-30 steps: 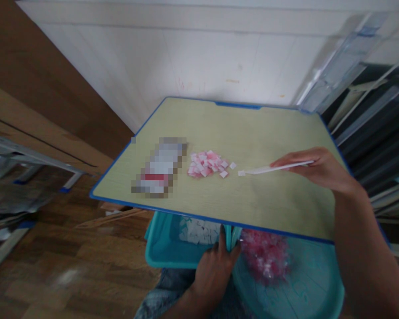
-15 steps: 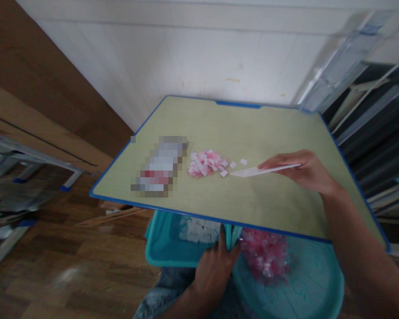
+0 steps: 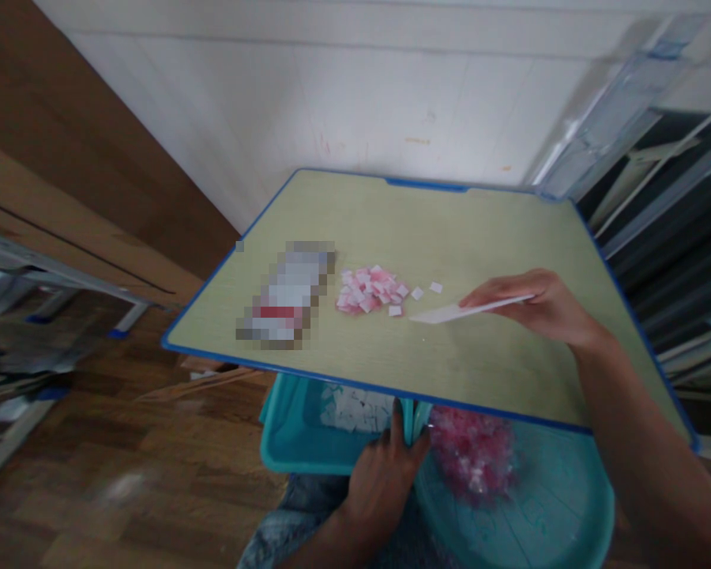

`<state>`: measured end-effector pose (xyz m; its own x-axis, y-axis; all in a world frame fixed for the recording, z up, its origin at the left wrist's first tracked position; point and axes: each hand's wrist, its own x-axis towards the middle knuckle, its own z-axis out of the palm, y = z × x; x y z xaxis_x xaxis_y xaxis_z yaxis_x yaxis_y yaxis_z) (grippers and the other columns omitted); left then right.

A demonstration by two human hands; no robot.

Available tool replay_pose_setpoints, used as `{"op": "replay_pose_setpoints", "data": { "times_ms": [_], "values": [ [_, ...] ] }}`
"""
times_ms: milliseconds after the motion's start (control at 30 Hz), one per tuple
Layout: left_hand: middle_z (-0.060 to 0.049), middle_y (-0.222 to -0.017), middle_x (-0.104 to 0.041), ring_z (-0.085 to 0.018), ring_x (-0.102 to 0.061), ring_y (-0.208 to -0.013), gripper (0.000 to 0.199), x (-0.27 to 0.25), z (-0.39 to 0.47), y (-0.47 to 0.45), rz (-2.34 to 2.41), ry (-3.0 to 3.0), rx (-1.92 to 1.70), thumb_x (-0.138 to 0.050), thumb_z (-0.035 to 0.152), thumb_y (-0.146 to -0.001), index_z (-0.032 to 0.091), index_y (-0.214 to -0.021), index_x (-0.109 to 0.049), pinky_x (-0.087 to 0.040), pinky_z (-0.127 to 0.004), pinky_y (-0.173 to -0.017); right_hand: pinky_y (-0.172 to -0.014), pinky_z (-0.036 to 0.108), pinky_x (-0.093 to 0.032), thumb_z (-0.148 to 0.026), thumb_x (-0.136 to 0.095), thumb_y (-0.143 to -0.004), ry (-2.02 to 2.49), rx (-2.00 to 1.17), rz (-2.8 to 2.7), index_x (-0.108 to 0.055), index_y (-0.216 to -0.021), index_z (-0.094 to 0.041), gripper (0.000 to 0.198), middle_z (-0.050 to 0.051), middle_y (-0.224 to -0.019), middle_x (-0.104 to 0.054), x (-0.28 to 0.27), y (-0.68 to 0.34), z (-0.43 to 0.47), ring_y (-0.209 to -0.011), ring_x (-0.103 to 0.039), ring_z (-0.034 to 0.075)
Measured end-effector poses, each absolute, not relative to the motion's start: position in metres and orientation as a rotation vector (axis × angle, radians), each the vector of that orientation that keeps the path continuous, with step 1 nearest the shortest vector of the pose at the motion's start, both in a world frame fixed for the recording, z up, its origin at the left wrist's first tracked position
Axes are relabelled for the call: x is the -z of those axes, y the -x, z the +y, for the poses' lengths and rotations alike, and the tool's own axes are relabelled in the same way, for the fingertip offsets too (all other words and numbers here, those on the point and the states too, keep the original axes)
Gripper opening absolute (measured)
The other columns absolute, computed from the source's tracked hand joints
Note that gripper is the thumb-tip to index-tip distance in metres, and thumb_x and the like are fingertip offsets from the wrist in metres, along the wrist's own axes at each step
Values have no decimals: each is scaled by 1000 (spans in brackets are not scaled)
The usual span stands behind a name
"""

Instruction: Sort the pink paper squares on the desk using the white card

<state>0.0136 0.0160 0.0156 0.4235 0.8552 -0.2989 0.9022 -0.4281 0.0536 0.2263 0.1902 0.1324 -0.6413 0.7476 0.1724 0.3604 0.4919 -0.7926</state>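
Note:
My right hand (image 3: 524, 299) is closed on a flat white card (image 3: 444, 313), its far left end tilted down low over the table. Just left of the card's tip lies a heap of small pink-and-white square pieces (image 3: 367, 290), with a few loose squares (image 3: 435, 288) beside it. Below the table's front edge, my left hand (image 3: 382, 474) grips the adjoining rims of a teal tub (image 3: 272, 457) and a round teal basin (image 3: 605, 506), index finger and thumb on either side. White pieces (image 3: 352, 408) lie in the tub; pink clear-wrapped pieces (image 3: 474, 454) lie in the basin.
The small table (image 3: 479, 237) has a pale top and blue edging. A blurred-out flat object (image 3: 287, 296) lies on its left part. Behind stands a white wall (image 3: 367, 103); brown cardboard (image 3: 95, 158) is at left, dark stacked panels (image 3: 681, 213) at right.
The card's tip has shifted slightly down and toward me, and a square at the heap's near edge has turned a little. My left hand keeps its place.

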Motion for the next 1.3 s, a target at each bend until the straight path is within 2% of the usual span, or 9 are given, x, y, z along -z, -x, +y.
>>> {"op": "replay_pose_setpoints", "data": {
  "times_ms": [267, 500, 667, 900, 1300],
  "values": [
    [-20, -127, -38, -16, -61, -69, 42, -17, 16, -14, 1543, -2464, 351, -29, 19, -83, 37, -120, -37, -50, -30, -57, -78, 32, -47, -31, -55, -74, 914, -962, -2148, -65, -89, -31, 18, -1, -92, -66, -127, -223, 191, -88, -60, 18],
    [-19, -126, -38, -17, -60, -74, 42, -16, 17, -13, 1530, -2458, 356, -27, 19, -84, 37, -121, -35, -50, -30, -58, -75, 31, -48, -33, -55, -73, 842, -1078, -2200, -67, -86, -29, 18, 1, -90, -67, -130, -220, 189, -87, -60, 19],
    [-20, -127, -38, -18, -61, -72, 42, -17, 17, -14, 1540, -2461, 368, -26, 19, -84, 38, -120, -36, -50, -31, -56, -76, 32, -48, -28, -56, -74, 841, -1057, -2142, -65, -89, -33, 18, -1, -91, -66, -129, -221, 188, -88, -60, 18],
    [-19, -128, -37, -17, -61, -72, 42, -16, 17, -13, 1526, -2456, 380, -28, 19, -84, 37, -121, -36, -50, -31, -57, -79, 33, -47, -28, -54, -75, 660, -1206, -2208, -65, -92, -22, 21, 6, -94, -66, -124, -216, 190, -90, -59, 18],
    [-18, -126, -39, -17, -60, -72, 43, -15, 15, -14, 1558, -2480, 333, -29, 18, -83, 37, -121, -36, -50, -31, -57, -78, 33, -46, -18, -54, -75, 622, -1116, -2208, -64, -96, -25, 24, 4, -94, -66, -121, -209, 190, -90, -59, 18]
  ]
}}
